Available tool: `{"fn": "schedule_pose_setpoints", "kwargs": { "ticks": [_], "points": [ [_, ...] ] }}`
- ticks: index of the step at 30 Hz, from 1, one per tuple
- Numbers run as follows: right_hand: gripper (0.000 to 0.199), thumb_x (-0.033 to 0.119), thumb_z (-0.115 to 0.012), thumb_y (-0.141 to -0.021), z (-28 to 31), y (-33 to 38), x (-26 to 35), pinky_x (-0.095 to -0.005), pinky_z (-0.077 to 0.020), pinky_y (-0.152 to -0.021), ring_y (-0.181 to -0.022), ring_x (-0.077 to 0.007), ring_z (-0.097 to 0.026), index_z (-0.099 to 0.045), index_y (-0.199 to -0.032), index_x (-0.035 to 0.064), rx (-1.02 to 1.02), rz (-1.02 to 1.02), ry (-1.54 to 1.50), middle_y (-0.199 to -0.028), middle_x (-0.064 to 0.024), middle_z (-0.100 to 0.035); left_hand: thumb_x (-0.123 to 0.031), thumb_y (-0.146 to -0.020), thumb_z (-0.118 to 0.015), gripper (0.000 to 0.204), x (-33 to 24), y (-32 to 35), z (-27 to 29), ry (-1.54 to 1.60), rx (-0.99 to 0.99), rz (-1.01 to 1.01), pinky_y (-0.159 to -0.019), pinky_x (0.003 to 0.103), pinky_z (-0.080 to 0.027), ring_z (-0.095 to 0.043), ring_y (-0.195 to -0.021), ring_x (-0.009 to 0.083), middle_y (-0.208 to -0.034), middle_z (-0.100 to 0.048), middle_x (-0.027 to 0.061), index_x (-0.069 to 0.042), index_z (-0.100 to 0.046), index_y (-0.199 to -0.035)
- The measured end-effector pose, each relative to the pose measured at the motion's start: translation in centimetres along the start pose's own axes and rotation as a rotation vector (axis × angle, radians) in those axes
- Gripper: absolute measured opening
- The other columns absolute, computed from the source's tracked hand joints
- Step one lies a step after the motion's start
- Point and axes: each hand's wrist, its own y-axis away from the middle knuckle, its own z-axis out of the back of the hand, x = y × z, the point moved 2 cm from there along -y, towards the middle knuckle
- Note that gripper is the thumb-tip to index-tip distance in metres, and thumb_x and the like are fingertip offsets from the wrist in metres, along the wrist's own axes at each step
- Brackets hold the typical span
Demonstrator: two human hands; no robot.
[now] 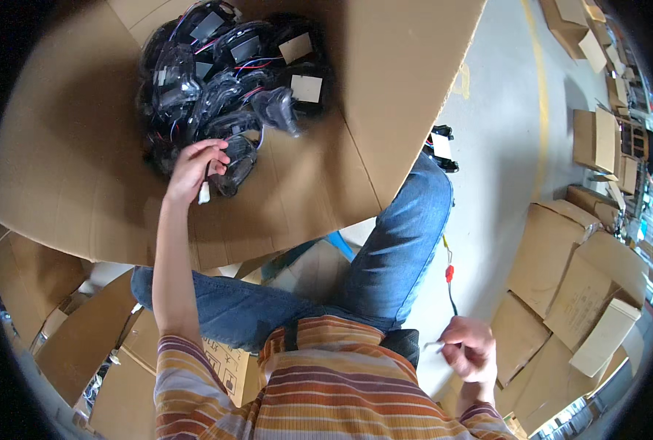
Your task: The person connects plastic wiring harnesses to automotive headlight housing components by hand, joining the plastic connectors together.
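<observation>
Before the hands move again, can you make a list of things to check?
1. Left hand on a part: ok, its fingers pinch a black part at the pile's edge.
2. White plug free: ok, it dangles below that hand.
3. Pile on the cardboard: ok, all the parts lie on the sheet.
4. Right hand grip: ok, it holds a thin wire with a red piece.
5. Wire untangled: cannot tell, its upper end runs behind the knee.
6. Part past the cardboard's edge: not ok, it lies apart from the pile.
</observation>
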Motion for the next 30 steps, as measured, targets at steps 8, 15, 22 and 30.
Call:
{"fn": "schedule_pose_setpoints", "kwargs": {
  "ticks": [8,15,22,30],
  "points": [
    [0.015,-0.005,-0.058,-0.063,-3.8,-0.8,1.5,-0.0296,-0.0360,-0.042,-0.049,-0.0204,-0.050,-0.054,-0.075,0.0019,0.232,0.223,-0.007,-0.059,-0.0070,-0.050,-0.018,-0.083,-0.044,0.047,-7.3,11.3,-8.8,0.323,0.597,0.034,-0.091,0.037,-0.035,-0.048,-0.104,0.0283,-0.120,-0.043,0.0168,-0.002,-0.032,-0.126],
    [0.014,-0.004,-0.059,-0.064,-5.5,-2.2,2.2,-0.0299,-0.0375,-0.043,-0.049,-0.0211,-0.050,-0.053,-0.074,0.0024,0.241,0.245,0.013,-0.060,-0.0062,-0.051,-0.002,-0.066,-0.060,0.030,-6.2,16.7,-15.2,-0.723,0.160,-0.743,-0.060,0.032,-0.048,-0.058,-0.065,0.0226,-0.084,-0.060,0.0069,-0.006,-0.055,-0.096],
    [0.014,-0.004,-0.058,-0.065,-6.3,-2.5,1.9,-0.0285,-0.0352,-0.041,-0.048,-0.0188,-0.048,-0.052,-0.075,0.0030,0.215,0.206,-0.037,-0.060,-0.0058,-0.050,-0.007,-0.080,-0.049,0.014,-2.9,17.8,-19.3,-0.352,0.360,-0.487,-0.065,0.034,-0.045,-0.056,-0.077,0.0285,-0.093,-0.053,0.0148,0.000,-0.046,-0.091],
    [0.014,-0.004,-0.060,-0.062,-3.8,-1.9,2.2,-0.0275,-0.0368,-0.043,-0.051,-0.0187,-0.050,-0.057,-0.073,0.0020,0.097,0.297,-0.056,-0.062,-0.0062,-0.053,-0.007,-0.073,-0.056,0.054,-2.7,19.9,-19.2,-0.765,0.487,-0.600,-0.057,0.036,-0.047,-0.057,-0.067,0.0322,-0.086,-0.053,0.0202,0.003,-0.028,-0.118]
  ]
}}
